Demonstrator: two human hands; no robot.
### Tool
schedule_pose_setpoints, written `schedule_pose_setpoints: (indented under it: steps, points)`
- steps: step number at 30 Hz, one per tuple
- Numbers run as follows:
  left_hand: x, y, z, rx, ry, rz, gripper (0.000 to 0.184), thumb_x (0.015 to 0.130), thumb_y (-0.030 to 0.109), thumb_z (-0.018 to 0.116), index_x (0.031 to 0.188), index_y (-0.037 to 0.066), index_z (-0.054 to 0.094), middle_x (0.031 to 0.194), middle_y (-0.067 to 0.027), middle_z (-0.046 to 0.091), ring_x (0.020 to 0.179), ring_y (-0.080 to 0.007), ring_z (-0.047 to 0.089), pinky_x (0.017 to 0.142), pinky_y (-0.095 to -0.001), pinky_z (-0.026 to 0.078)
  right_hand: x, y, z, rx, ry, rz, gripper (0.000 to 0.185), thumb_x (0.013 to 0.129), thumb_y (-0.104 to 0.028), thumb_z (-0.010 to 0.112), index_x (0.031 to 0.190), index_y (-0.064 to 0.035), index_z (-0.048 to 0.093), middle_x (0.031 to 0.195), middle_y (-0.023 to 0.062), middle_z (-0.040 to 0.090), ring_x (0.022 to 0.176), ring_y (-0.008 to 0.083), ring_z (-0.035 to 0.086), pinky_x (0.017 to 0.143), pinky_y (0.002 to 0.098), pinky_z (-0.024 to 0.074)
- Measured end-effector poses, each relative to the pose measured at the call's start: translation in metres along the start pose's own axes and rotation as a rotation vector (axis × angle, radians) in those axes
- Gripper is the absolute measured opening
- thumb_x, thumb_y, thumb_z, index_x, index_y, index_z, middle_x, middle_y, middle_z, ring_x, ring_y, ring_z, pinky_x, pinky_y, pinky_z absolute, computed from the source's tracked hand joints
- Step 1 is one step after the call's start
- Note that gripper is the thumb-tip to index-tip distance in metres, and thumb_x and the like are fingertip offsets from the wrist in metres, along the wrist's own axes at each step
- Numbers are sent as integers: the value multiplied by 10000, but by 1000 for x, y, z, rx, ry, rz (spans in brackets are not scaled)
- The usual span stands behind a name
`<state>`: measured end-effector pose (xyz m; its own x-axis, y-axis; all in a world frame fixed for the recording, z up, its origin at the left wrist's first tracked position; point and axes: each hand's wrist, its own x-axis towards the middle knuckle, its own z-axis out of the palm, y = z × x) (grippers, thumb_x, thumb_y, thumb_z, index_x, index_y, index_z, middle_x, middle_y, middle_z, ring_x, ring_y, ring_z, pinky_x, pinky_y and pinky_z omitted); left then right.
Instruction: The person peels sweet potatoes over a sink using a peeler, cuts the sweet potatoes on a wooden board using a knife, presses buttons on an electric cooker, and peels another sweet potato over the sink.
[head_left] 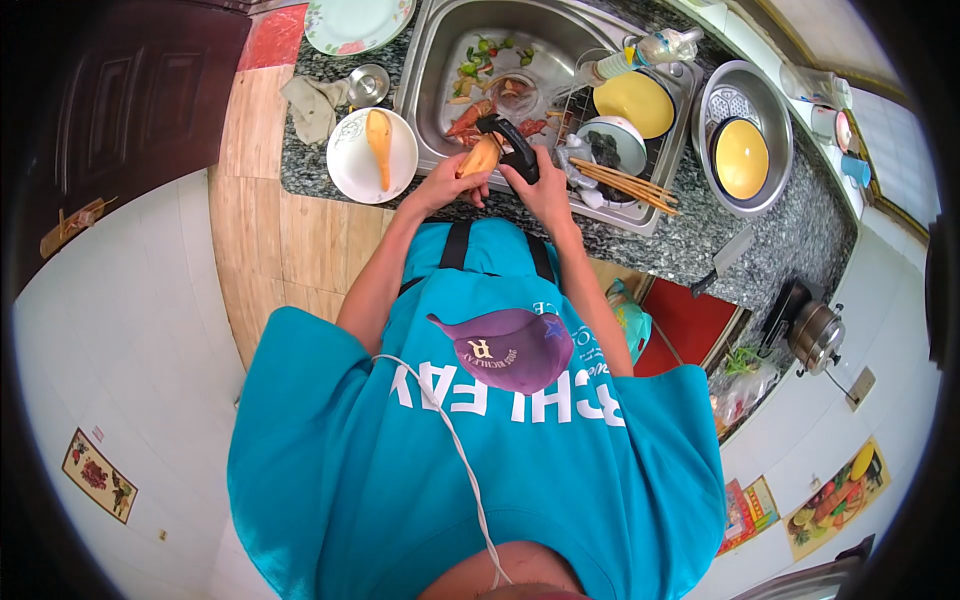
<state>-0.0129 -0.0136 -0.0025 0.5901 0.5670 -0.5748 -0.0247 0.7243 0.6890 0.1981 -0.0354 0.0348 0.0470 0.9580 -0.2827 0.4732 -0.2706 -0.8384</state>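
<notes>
My left hand [458, 187] is wrapped round a peeled orange-yellow root vegetable [481, 157] at the sink's front edge. Close beside it, my right hand [538, 183] grips a black peeler [516, 148], its head against the vegetable. Reddish peelings [470, 122] lie below in the steel sink [437, 60], with green and red scraps [483, 54] further back. To the left, another peeled orange piece [379, 150] rests in a white bowl [345, 172] on the counter.
Right of the basin, a rack holds a yellow bowl [634, 103], chopsticks [625, 186] and a plastic bottle [660, 50]. Further right are a steel basin [777, 95], a knife [732, 252] and a pot [816, 335]. A cloth [312, 108] and floral plate [357, 22] are at left.
</notes>
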Motion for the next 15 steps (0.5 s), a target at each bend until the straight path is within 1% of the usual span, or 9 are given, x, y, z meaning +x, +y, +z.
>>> schedule_pose_setpoints:
  steps: [1,2,3,7,8,9,10,13,15]
  points:
    - [-2,0,2,1,-1,-1,322,950,233,656,1165,15,557,851,-69,644,731,-139,645,611,-278,548,0,1,1,9,3,-20,456,829,-306,787,1084,-4,557,770,175,677,657,247,666,577,358,493]
    - [-3,1,5,-33,9,41,334,944,218,661,1187,20,546,874,-69,651,741,-137,650,620,-279,550,-1,3,2,10,4,-19,456,829,-306,787,1084,-4,557,770,175,677,657,247,666,577,358,493]
    - [-2,0,7,-68,20,85,350,939,203,665,1209,24,534,896,-69,657,750,-136,655,628,-279,553,-1,3,2,20,-9,-19,462,829,-307,787,1088,-4,552,781,182,681,671,263,673,585,364,497]
    - [8,-8,5,-118,93,115,397,907,169,681,1240,38,510,895,-37,643,741,-130,651,616,-266,533,1,2,2,16,-22,-60,468,831,-311,786,1090,-5,546,809,203,688,700,306,689,603,373,507]
    - [12,-11,0,-34,67,116,410,884,153,683,1240,43,511,891,-25,633,725,-121,639,596,-256,515,0,2,2,16,-22,-60,468,831,-311,786,1090,-5,546,809,203,688,700,306,689,603,373,507]
    - [15,-11,-2,51,40,117,425,862,136,684,1240,49,511,887,-13,624,709,-113,628,577,-246,498,0,-1,2,19,-46,-38,478,827,-318,787,1101,-8,546,850,219,693,760,356,691,641,399,519]
    - [16,-12,-3,50,40,117,425,862,136,684,1240,49,511,887,-13,624,709,-113,628,577,-246,498,0,-4,1,21,-71,-15,489,824,-324,788,1112,-11,547,891,234,697,819,406,692,678,425,532]
    - [20,-12,-1,158,61,102,409,827,125,683,1202,46,540,866,-5,604,679,-98,594,532,-241,460,1,-8,2,25,-63,-20,486,825,-324,786,1110,-7,552,888,237,696,824,410,691,683,427,532]
    - [20,-15,3,223,157,96,362,821,118,681,1157,39,570,836,-4,595,626,-88,560,504,-242,443,3,-4,2,-2,-51,-30,481,826,-326,783,1108,-9,557,883,237,696,822,408,692,683,426,532]
